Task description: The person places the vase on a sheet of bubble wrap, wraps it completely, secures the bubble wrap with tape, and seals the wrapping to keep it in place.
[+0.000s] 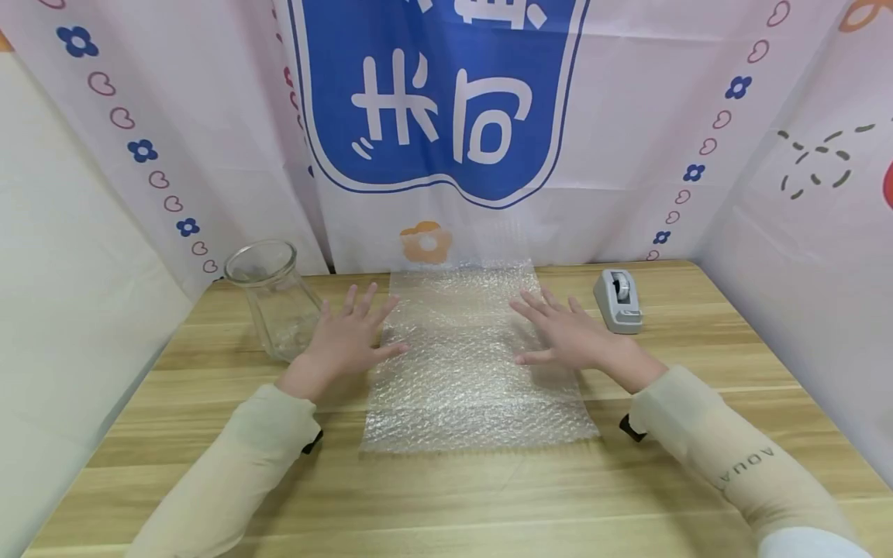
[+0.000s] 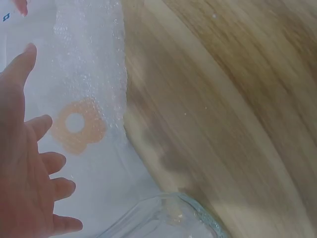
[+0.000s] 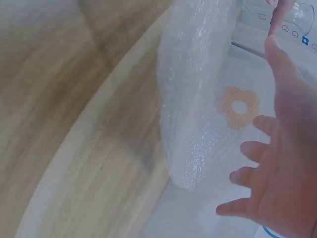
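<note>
A sheet of bubble wrap [image 1: 474, 387] lies on the wooden table, and its far end runs up to the curtain. Over its left edge is my left hand [image 1: 347, 339], fingers spread and straight, holding nothing. My right hand [image 1: 568, 337] is spread the same way by the right edge, also holding nothing. Both wrist views show the fingers apart from the bubble wrap [image 2: 96, 54] [image 3: 190, 124]. Just left of the left hand stands a clear glass jar [image 1: 268, 298], partly hidden behind that hand. A grey tape dispenser [image 1: 618, 302] sits beyond the right hand.
The wooden table [image 1: 446, 504] ends at the back against a white printed curtain [image 1: 614, 155] with a blue emblem. White walls or cloth [image 1: 63, 325] close in the left and right sides.
</note>
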The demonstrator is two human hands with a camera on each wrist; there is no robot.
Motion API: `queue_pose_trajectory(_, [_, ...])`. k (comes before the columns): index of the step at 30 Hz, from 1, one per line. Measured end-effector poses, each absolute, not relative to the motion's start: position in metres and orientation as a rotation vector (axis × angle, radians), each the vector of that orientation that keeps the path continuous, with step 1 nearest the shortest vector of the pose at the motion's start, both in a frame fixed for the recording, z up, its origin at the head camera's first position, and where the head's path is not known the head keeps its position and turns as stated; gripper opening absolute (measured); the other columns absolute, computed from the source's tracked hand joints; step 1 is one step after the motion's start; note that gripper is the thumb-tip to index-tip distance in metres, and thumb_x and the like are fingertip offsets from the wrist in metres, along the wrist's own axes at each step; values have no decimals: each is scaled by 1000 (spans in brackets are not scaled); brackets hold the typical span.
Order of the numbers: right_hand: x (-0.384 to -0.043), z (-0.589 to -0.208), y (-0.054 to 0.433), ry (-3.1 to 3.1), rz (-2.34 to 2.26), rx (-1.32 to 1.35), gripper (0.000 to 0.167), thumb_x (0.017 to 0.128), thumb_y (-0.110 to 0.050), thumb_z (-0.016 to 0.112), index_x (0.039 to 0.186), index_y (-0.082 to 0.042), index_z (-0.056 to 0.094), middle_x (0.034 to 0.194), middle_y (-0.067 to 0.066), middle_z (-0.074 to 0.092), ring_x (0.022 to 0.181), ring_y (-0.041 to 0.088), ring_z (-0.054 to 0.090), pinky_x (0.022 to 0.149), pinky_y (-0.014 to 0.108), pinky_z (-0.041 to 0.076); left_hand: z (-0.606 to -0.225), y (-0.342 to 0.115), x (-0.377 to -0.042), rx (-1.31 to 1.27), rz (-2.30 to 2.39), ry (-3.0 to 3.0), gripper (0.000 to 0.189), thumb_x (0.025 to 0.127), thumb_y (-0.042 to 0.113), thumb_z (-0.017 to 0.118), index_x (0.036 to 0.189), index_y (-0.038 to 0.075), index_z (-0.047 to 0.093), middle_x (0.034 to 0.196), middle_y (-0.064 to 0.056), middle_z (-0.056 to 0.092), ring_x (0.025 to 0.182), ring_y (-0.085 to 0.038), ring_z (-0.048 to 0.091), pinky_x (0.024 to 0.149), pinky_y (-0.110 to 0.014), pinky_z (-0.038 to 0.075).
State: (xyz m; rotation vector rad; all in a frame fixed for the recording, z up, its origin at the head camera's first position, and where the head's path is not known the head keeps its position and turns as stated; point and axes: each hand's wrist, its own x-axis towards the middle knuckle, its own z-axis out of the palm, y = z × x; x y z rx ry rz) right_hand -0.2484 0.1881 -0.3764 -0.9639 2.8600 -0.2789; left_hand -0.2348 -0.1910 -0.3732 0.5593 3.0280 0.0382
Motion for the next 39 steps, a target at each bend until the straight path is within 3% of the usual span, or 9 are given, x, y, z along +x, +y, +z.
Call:
queue_pose_trajectory(4, [-244, -373, 189, 2869, -293, -999, 94, 93, -60, 66, 165, -18, 22, 170, 12, 10, 153, 43, 5, 115, 73, 9, -372, -192, -233, 563, 73, 3028, 88, 98, 67, 51, 166, 24, 15, 169, -19, 3, 152, -49, 1, 113, -76, 2])
queue_pose_trajectory(9, [-240, -371, 191, 2877, -281, -1041, 91, 94, -59, 66, 164, -16, 27, 168, 13, 18, 152, 46, 12, 115, 72, 13, -370, -194, -230, 607, 69, 3051, 86, 98, 67, 52, 165, 23, 21, 168, -19, 17, 149, -53, 13, 112, -77, 13])
queue_pose_trajectory(13, [-238, -370, 194, 2899, -264, -1091, 86, 94, -58, 66, 159, -12, 37, 164, 15, 29, 148, 48, 24, 114, 69, 23, -368, -194, -226, 667, 88, 3082, 84, 97, 64, 56, 163, 20, 29, 163, -20, 31, 145, -54, 26, 109, -77, 22])
queue_pose_trajectory(18, [-234, -370, 198, 2933, -292, -1148, 77, 94, -54, 69, 153, -9, 49, 156, 20, 43, 137, 50, 44, 107, 65, 40, -365, -195, -223, 758, 103, 3128, 79, 96, 58, 63, 159, 16, 39, 149, -22, 51, 134, -51, 47, 103, -74, 38])
queue_pose_trajectory(23, [-230, -369, 202, 2938, -331, -1151, 72, 95, -52, 68, 151, -9, 50, 148, 25, 51, 129, 50, 53, 102, 64, 45, -363, -198, -221, 775, 167, 3155, 74, 96, 54, 66, 155, 14, 47, 141, -23, 59, 123, -48, 58, 92, -66, 51])
queue_pose_trajectory(26, [-229, -368, 205, 2924, -354, -1141, 70, 97, -51, 66, 151, -9, 50, 147, 24, 53, 128, 48, 54, 104, 62, 44, -361, -202, -221, 724, 273, 3136, 71, 97, 53, 64, 155, 16, 47, 144, -21, 56, 121, -47, 60, 90, -63, 53])
queue_pose_trajectory(29, [-226, -367, 206, 2880, -411, -1106, 69, 98, -50, 66, 152, -10, 50, 148, 21, 53, 131, 44, 54, 106, 60, 44, -359, -206, -220, 679, 392, 3108, 67, 99, 51, 63, 155, 17, 47, 148, -19, 53, 127, -47, 55, 99, -65, 47])
queue_pose_trajectory(39, [-217, -366, 212, 2750, -547, -1135, 66, 98, -40, 69, 152, -8, 49, 153, 15, 50, 136, 37, 50, 112, 54, 40, -346, -224, -212, 628, 640, 3112, 65, 101, 54, 59, 151, 13, 52, 149, -17, 54, 133, -44, 51, 109, -62, 39])
